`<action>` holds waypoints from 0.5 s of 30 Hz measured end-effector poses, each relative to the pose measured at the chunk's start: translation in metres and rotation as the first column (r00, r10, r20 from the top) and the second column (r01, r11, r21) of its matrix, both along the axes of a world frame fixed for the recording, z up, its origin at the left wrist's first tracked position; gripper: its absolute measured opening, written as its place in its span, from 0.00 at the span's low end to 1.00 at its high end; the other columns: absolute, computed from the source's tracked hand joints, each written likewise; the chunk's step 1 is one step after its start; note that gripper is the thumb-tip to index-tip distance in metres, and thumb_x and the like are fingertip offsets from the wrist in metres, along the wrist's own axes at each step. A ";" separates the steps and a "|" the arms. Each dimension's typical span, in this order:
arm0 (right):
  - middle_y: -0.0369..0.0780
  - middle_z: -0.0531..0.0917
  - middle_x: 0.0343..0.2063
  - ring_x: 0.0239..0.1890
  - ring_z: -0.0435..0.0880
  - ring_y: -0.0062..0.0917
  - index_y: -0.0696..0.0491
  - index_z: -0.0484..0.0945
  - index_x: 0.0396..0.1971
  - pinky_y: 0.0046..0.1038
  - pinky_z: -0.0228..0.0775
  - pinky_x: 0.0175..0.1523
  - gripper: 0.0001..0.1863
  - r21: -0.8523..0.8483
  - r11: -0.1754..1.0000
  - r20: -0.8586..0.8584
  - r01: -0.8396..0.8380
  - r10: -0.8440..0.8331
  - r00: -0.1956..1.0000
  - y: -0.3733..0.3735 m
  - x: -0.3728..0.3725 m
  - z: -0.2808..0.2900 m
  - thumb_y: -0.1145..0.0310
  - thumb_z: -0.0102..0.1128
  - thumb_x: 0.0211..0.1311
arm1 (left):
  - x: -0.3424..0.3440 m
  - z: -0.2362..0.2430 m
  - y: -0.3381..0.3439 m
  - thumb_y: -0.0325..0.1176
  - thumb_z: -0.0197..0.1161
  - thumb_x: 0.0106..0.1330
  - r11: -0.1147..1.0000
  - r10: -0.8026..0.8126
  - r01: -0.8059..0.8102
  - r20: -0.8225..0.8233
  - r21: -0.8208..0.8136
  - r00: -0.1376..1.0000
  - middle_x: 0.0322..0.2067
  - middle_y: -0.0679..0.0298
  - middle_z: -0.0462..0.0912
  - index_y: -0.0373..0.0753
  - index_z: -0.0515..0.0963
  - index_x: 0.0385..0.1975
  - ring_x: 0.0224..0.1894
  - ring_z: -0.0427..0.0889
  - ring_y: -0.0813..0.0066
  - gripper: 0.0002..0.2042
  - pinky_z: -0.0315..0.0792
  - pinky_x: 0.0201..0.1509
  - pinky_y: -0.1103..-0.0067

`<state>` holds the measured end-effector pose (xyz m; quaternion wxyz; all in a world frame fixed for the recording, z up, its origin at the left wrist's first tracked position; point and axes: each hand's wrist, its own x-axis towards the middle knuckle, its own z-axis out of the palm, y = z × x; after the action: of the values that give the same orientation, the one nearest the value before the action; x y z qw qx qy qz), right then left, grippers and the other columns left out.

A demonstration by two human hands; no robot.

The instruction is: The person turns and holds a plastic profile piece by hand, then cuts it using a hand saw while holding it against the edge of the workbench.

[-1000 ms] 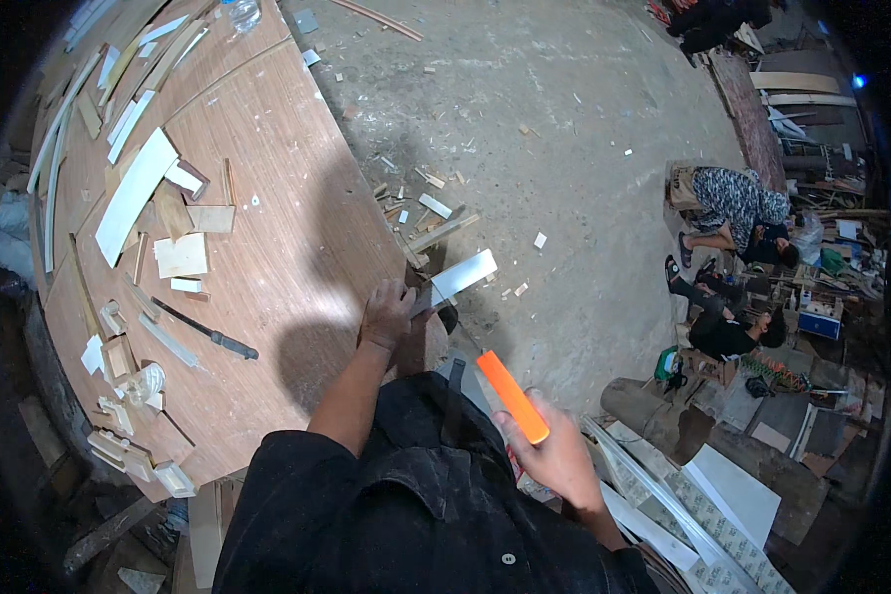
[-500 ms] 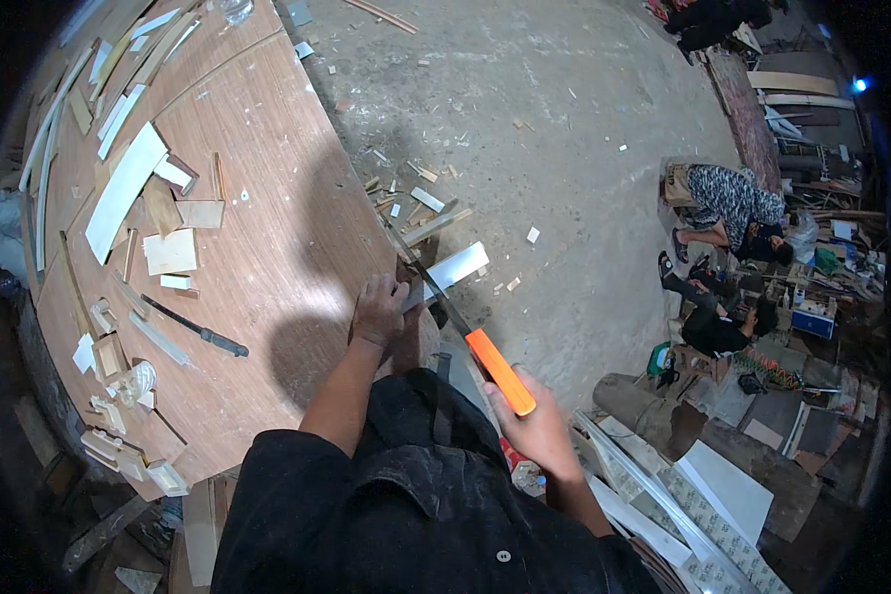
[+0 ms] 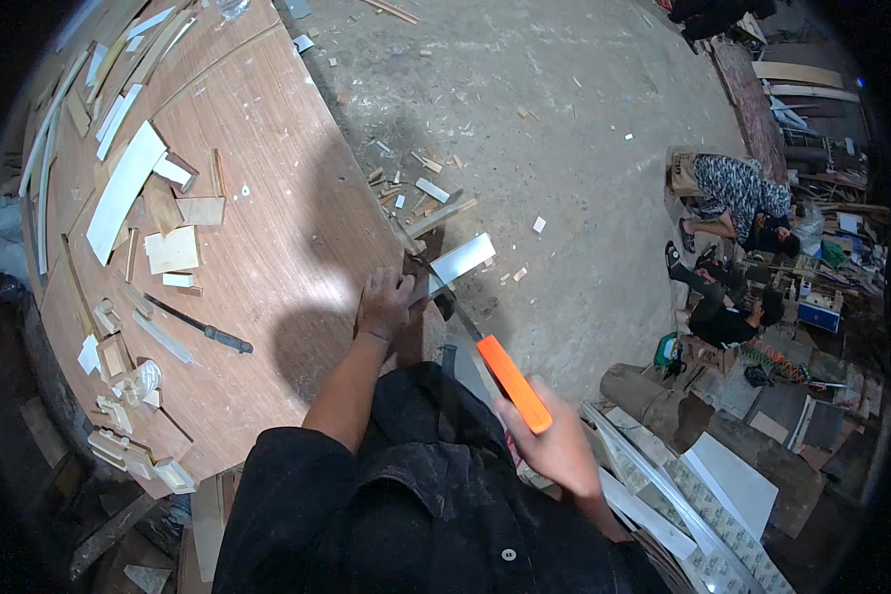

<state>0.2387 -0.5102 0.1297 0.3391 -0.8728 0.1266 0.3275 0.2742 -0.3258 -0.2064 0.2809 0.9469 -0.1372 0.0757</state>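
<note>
And here we are at the edge of the wooden bench [image 3: 277,218], with twelve at the top of our view. Our left hand [image 3: 384,302] sits on the rim, fingers curled down by the inner end of the white strip [image 3: 463,259]; their tips are hidden, so we can't tell how fully they close. The strip juts out towards two o'clock, over the floor. At its five o'clock, our right hand [image 3: 556,441] is wrapped tight round the orange-handled saw [image 3: 515,384], blade angled up to eleven. Where it meets the strip it's blurred; we can't call whether the teeth bite.

Now the danger! Those left fingers are right beside the blade line: should the saw jump, they could be nicked. That overhang looks unsupported, so a loose hold could let the strip twist, chatter or splinter. A dropped piece would likely join the scraps [image 3: 433,188] on the floor at one o'clock from our left hand, and underfoot those could roll us.
</note>
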 end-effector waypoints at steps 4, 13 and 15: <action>0.53 0.81 0.31 0.39 0.82 0.53 0.56 0.74 0.43 0.40 0.73 0.40 0.16 0.083 0.994 0.091 0.068 -0.076 0.993 0.000 -0.006 -0.034 0.58 0.61 0.68 | 0.002 0.004 -0.003 0.50 0.67 0.54 1.000 -0.005 0.005 -0.024 -0.006 1.000 0.34 0.58 0.71 0.42 0.73 0.31 0.39 0.73 0.55 0.18 0.68 0.39 0.61; 0.53 0.80 0.29 0.37 0.81 0.54 0.55 0.74 0.44 0.41 0.74 0.38 0.16 0.035 0.993 -0.013 0.113 -0.113 0.994 -0.003 -0.005 -0.023 0.58 0.62 0.67 | 0.005 0.007 -0.003 0.50 0.67 0.55 1.000 -0.014 0.014 -0.053 0.006 0.999 0.33 0.58 0.71 0.42 0.73 0.30 0.38 0.73 0.54 0.18 0.68 0.38 0.62; 0.54 0.81 0.29 0.36 0.81 0.54 0.55 0.74 0.44 0.42 0.73 0.37 0.15 0.006 1.000 0.033 -0.023 0.023 0.999 0.000 -0.004 0.001 0.59 0.62 0.67 | 0.001 0.002 -0.004 0.49 0.66 0.55 1.000 -0.013 0.014 -0.041 0.014 0.999 0.33 0.57 0.71 0.42 0.73 0.30 0.38 0.73 0.54 0.18 0.68 0.38 0.62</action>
<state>0.2344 -0.5101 0.1303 0.3400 -0.8784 0.1100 0.3174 0.2750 -0.3300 -0.2043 0.2775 0.9492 -0.1384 0.0537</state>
